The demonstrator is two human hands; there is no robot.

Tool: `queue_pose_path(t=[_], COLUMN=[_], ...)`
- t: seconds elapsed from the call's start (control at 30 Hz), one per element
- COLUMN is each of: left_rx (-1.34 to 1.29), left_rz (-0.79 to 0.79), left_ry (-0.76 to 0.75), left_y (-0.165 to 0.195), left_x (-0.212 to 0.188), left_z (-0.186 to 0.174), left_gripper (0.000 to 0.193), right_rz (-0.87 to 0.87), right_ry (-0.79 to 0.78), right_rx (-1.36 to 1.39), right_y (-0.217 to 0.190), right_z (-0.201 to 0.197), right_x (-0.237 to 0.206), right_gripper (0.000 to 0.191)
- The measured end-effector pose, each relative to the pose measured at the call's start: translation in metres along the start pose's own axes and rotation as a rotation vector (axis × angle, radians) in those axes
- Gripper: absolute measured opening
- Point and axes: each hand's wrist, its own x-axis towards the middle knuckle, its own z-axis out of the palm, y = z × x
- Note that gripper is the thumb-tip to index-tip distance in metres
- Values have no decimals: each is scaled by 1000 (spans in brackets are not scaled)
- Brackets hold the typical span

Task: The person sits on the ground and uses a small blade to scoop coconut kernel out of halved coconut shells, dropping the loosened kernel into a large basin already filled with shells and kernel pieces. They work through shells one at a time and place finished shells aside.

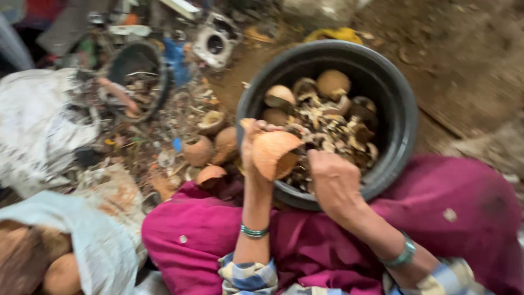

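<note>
Head view — left hand [252, 147] grips shell [274, 154], tub [401, 109]

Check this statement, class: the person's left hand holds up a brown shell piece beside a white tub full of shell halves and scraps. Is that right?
Not quite. The tub is black, not white, as the head view shows. The rest stands: the left hand holds up a brown shell piece beside that tub, which is full of shell halves and scraps.

This is a rough outdoor work yard with a bare dirt floor [469, 60], not a fitted room. A black tub [401, 117] of husk shells sits at twelve o'clock, scrap metal and junk [164, 43] pile up at ten, and worn white sacks [41, 125] slump at nine.
</note>
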Motion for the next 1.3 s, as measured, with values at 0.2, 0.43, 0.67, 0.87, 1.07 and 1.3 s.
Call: queue_pose_path(t=[0.2,0.43,0.67,0.87,1.07,1.3], left_rx=[-86,35,92,95,-21,-93], left_rz=[-31,-84,-140,-147,-104,-199], left_ry=[-61,-93,-94,-95,17,28], left_y=[7,10,13,12,16,18], left_x=[-17,-9,-5,-3,-4,2], left_z=[7,1,-12,-9,-12,-20], left_gripper=[40,40,41,42,47,50], right_rz=[-34,90,87,60,22,-207], right_ry=[59,-136,-167,-153,-153,6], right_rx=[100,325,360,368,178,-10], right_y=[-2,10,21,23,1,-3], right_z=[-1,-6,5,5,-3,-6], right_x=[0,8,7,12,5,-2], right_gripper=[17,28,27,26,21,17])
